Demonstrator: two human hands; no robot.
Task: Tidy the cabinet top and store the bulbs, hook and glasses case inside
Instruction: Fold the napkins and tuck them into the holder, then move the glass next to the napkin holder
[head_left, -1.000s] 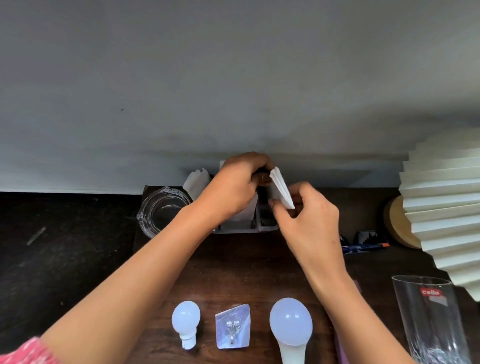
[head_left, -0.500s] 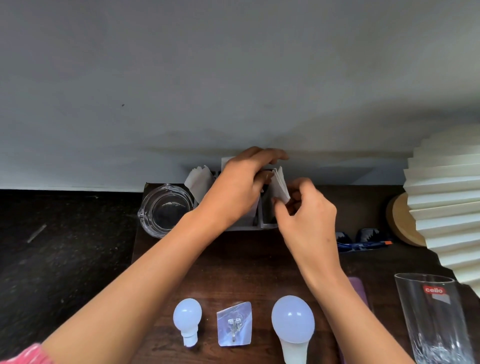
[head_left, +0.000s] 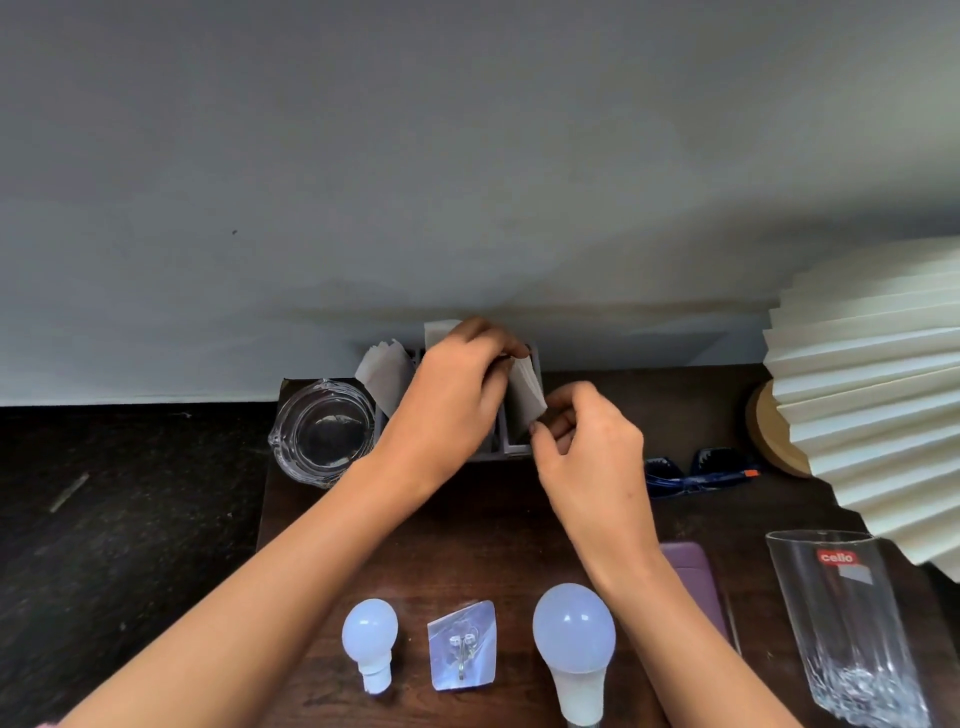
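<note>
Two white frosted bulbs: small (head_left: 370, 635) near left, large (head_left: 574, 635) near right. One clear adhesive hook (head_left: 461, 646) between. One purple case (head_left: 693, 582). Two glass items: ashtray (head_left: 323, 431) far left, tumbler (head_left: 847, 623) near right. One pleated paper lampshade (head_left: 872, 405). Two hands: left (head_left: 447, 405), right (head_left: 587, 447).

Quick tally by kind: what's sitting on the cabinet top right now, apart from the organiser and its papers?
Bulbs: 2
Hook: 1
Glasses case: 1
Glassware: 2
Sunglasses: 1
Lamp: 1
Total: 8
</note>
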